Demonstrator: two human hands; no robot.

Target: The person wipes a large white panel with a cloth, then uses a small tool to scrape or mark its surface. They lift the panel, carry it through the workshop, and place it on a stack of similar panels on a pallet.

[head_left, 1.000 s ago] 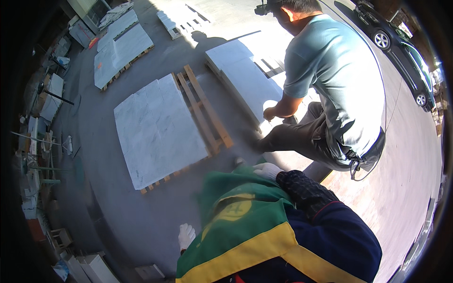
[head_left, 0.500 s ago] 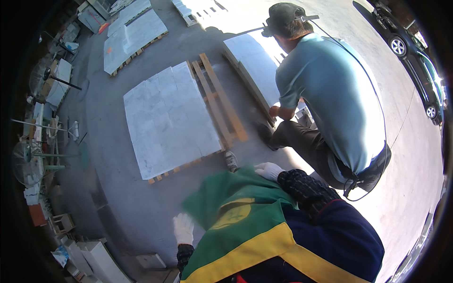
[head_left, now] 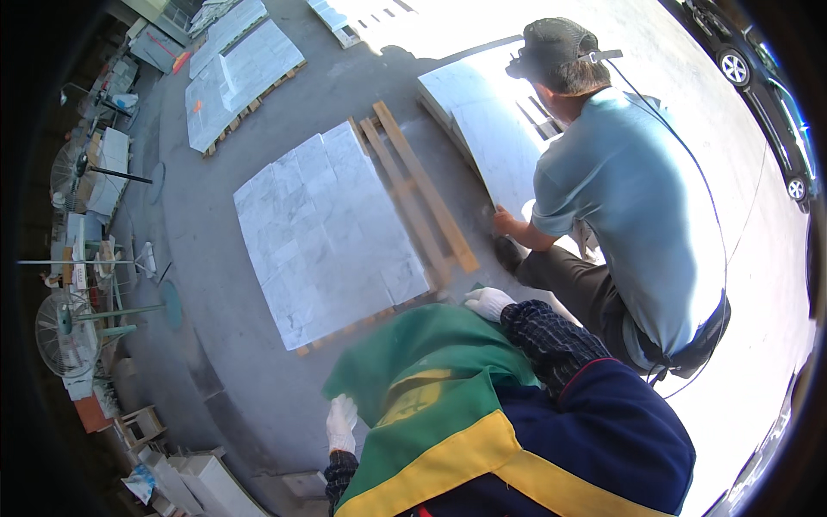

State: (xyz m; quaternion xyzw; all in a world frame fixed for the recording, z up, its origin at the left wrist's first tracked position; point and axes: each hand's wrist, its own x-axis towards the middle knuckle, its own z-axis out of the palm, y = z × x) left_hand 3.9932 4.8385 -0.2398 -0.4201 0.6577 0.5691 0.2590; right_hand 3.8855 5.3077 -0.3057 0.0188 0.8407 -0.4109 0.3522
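Observation:
A green apron (head_left: pixel 431 345) with yellow trim spreads out in front of me, its far edge billowing and blurred. My left hand (head_left: pixel 342 422), in a white glove, is closed at the apron's left corner. At the far right edge of the cloth, my gloved right hand (head_left: pixel 489 303) grips the apron, and a bit of green shows beyond its fingers. Beyond the apron lies a pallet (head_left: pixel 422 185) bearing white, grey-veined stone slabs (head_left: pixel 323 233).
A person (head_left: pixel 629 198) in a light blue shirt crouches at my right, one hand on a slab of another stack (head_left: pixel 491 138). More slabs on a pallet (head_left: pixel 241 82) lie at the far left. Standing fans (head_left: pixel 65 332) line the left side. A dark car (head_left: pixel 767 108) is parked far right.
My left hand, open and apart from the apron before, has closed on its corner. The apron's far edge has risen and now covers the shoe seen earlier. The crouching person's hand has shifted along the slab.

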